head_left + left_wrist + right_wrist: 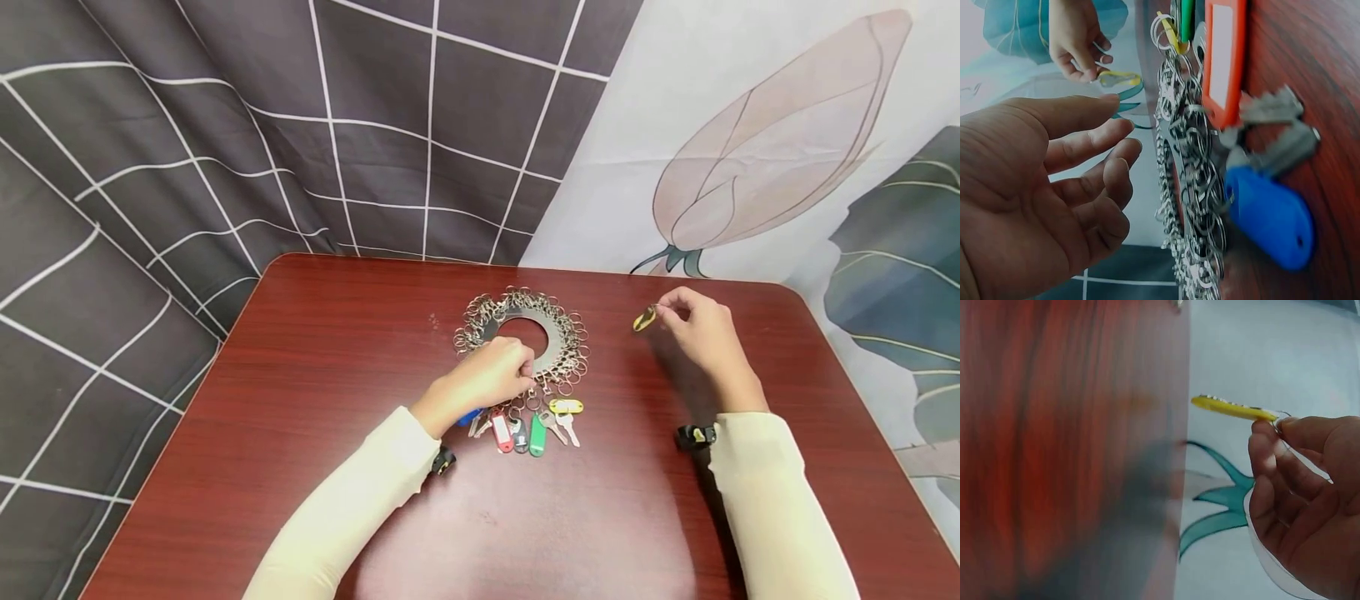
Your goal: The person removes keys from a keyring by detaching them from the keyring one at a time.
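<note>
The yellow tag [1232, 409], presumably light and stiff, is suitably pinched at 1 end by the right hand [703, 333]; nothing is held by the left hand [483, 377], its fingers loosely curled.

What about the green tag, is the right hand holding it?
No, the right hand holds a yellow tag; the green tag lies on the table.

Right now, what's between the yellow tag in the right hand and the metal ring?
Bare tabletop only, in the head view, between the held yellow tag and the metal ring.
</note>
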The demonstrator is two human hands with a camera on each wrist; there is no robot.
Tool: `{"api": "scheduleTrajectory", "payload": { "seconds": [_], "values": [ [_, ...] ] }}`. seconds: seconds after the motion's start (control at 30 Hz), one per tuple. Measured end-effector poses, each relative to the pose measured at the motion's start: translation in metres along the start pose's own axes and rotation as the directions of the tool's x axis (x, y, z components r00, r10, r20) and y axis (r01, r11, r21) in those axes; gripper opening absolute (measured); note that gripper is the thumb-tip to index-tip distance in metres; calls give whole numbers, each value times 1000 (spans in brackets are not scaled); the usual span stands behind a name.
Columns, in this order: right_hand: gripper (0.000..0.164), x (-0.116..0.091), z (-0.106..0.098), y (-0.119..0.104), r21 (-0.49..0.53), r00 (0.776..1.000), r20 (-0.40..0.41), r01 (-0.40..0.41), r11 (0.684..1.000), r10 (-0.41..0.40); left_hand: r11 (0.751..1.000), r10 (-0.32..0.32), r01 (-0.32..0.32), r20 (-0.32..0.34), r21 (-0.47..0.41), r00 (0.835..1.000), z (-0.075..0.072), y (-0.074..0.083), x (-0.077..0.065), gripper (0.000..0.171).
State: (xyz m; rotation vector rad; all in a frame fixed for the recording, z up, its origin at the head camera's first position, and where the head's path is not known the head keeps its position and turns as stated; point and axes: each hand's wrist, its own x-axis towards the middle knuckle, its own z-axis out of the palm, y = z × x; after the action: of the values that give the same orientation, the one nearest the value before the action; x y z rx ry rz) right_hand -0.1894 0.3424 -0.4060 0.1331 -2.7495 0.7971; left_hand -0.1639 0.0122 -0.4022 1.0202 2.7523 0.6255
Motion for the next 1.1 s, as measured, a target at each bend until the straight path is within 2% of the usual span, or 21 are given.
{"api": "scheduleTrajectory", "payload": {
  "seconds": [0.2,0.37,0.5,0.63,0.73,0.83,1.1],
  "values": [
    [13,16,-16,14,-101,998,61,24,995,-18,1000,-3,3,-11,28,1000,-4,-8,-8,18],
    [15,31,-29,30,-170,990,142,41,985,-17,998,-37,37,0,42,999,-12,-15,-16,19],
    [13,39,-39,42,-255,983,181,82,963,-36,996,-67,66,8,63,998,-19,-24,-21,20],
    [9,44,-46,48,-340,975,221,87,936,-10,993,-90,89,6,71,996,-26,-35,-28,22],
    [7,48,-47,49,-395,965,261,102,913,5,992,-100,100,-6,75,995,-30,-43,-34,24],
    [8,53,-43,46,-424,958,287,141,894,-15,992,-94,96,-25,79,995,-33,-48,-38,24],
    [17,63,-21,42,-450,946,317,218,866,-73,994,-56,61,-70,85,996,-35,-54,-45,18]
  ]
}}
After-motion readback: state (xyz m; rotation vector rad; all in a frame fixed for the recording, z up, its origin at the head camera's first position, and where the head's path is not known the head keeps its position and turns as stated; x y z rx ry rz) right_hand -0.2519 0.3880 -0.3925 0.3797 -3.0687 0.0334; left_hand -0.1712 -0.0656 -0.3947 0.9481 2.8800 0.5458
